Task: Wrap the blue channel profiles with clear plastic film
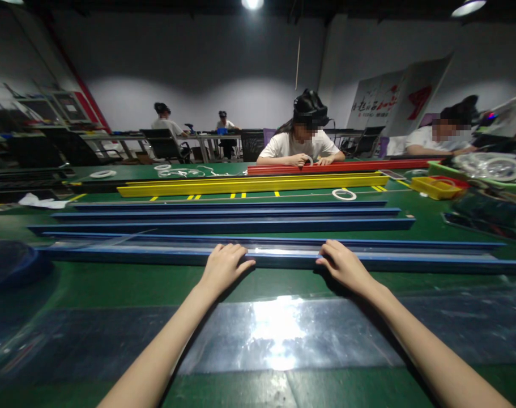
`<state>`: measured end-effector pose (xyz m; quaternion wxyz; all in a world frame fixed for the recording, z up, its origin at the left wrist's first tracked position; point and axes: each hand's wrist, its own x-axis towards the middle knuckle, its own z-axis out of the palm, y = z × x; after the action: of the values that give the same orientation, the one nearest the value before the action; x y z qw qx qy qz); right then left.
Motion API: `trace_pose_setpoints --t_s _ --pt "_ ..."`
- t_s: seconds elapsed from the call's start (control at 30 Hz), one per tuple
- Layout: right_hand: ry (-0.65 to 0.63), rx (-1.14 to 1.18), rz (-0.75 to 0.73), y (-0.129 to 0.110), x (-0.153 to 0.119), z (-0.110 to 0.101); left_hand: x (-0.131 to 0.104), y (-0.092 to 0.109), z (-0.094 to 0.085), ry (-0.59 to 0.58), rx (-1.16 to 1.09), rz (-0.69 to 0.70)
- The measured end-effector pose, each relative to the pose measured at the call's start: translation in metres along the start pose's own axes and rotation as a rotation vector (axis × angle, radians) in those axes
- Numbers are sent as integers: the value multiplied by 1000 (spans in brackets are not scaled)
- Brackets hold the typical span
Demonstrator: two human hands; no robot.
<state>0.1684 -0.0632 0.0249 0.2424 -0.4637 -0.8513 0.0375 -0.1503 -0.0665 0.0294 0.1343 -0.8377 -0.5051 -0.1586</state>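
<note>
A long blue channel profile (287, 261) lies across the green table in front of me, with a clear plastic strip (283, 250) running along its inside. My left hand (224, 265) grips the near wall left of the middle, fingers curled over the top and thumb on the near side. To the right, my right hand (343, 265) clasps the same wall in a similar way; its fingertips reach inside the channel. Between my forearms and beyond them, a wide sheet of clear plastic film (224, 340) lies flat, reflecting a bright light.
Further blue profiles (224, 225) lie behind, then a yellow profile (258, 186) and a white ring (344, 194). A co-worker (300, 133) opposite handles a red profile (368, 165). Right stands a yellow tray (431, 188); left, a dark blue object (15, 263).
</note>
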Motion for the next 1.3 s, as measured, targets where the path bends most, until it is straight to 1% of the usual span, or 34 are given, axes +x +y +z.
trace_pose_setpoints --t_s 0.2,0.47,0.63,0.87,1.03,1.3 --pt "12 16 5 1 1 1 0 -2 1 -6 -21 -2" --pt "-4 9 14 0 1 0 1 -4 4 -38 -32 -9" --pt "7 16 13 1 1 2 1 -4 5 -22 -36 -1" --pt "-4 9 11 2 1 1 1 -4 4 -43 -26 -9" --pt "-9 9 18 2 1 1 0 -3 5 -25 25 6" --pt "-20 9 22 1 0 1 -2 -3 8 7 44 20"
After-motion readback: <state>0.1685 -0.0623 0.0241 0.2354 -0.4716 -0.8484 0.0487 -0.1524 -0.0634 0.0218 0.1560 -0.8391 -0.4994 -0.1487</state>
